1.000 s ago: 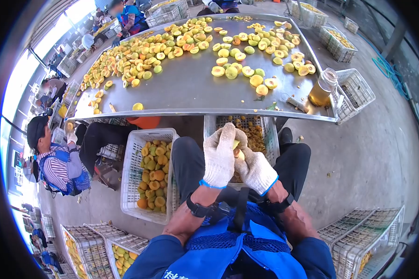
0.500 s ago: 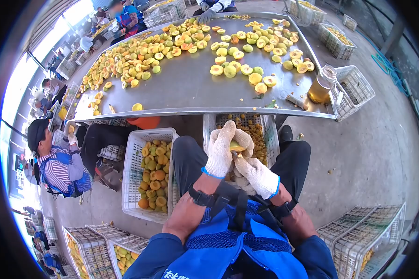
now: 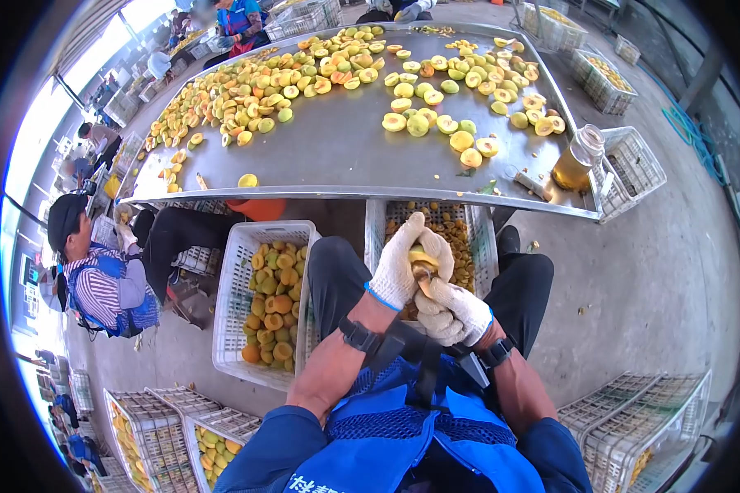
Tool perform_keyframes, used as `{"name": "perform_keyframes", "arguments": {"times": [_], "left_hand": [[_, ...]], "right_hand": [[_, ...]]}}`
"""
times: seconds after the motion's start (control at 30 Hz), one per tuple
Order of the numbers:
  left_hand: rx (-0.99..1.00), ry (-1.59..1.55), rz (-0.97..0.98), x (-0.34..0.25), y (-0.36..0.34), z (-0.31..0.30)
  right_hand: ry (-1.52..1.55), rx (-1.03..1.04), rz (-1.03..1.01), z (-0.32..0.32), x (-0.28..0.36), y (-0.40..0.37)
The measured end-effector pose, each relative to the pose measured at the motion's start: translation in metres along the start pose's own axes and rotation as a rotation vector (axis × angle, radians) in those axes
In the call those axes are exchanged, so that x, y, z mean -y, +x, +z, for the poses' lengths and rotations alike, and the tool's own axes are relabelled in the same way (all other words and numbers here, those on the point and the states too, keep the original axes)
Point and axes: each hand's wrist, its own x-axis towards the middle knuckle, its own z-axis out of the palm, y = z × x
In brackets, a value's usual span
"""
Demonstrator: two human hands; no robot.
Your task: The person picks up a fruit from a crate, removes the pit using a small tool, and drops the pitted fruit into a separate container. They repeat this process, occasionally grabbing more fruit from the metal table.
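My left hand (image 3: pixel 403 261), in a white knit glove, is wrapped round a yellow-green fruit (image 3: pixel 422 261) above my lap. Close against it, my right hand (image 3: pixel 452 311), gloved too, has its fingers curled round a small tool (image 3: pixel 424 284) whose end touches the fruit; most of the tool is hidden. Beneath the hands, between my knees, stands a white crate (image 3: pixel 376 233) of small brown-orange pieces (image 3: pixel 456 246). Halved fruit (image 3: pixel 418 125) lies scattered over the metal table (image 3: pixel 329 168) in front.
A crate (image 3: pixel 224 308) of fruit halves stands left of my leg. A jar (image 3: pixel 578 158) of amber liquid sits at the table's right corner. A co-worker (image 3: pixel 107 271) sits at the left; others are beyond the table. More crates (image 3: pixel 641 411) stand behind at both sides.
The fruit in my left hand has turned and shows more of its cut, brownish inside. My right hand has tilted and moved slightly. The co-worker's gloved hand at the left has lowered a little.
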Motion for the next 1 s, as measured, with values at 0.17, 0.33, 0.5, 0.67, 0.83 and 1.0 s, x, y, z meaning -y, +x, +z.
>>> {"name": "perform_keyframes", "arguments": {"times": [0.17,0.33,0.5,0.67,0.83,1.0], "left_hand": [[-0.368,-0.237,-0.013,0.007,0.003,-0.005],[-0.483,0.13,0.367,-0.022,-0.013,-0.027],[-0.87,0.683,0.599,-0.099,-0.073,-0.062],[-1.306,1.602,0.567,-0.135,-0.153,-0.144],[-1.436,1.634,0.551,-0.127,-0.182,-0.146],[-1.232,1.299,0.564,-0.115,-0.138,-0.097]], "right_hand": [[-0.13,-0.07,-0.148,-0.007,-0.009,0.001],[-0.541,-0.405,-0.308,-0.003,0.0,0.004],[-1.338,-0.825,-0.433,-0.007,0.006,0.005],[-1.541,-0.96,-0.37,-0.02,0.001,0.023],[-1.383,-1.027,-0.182,-0.043,-0.007,0.038],[-0.731,-0.867,-0.159,-0.036,0.006,0.035]]}}
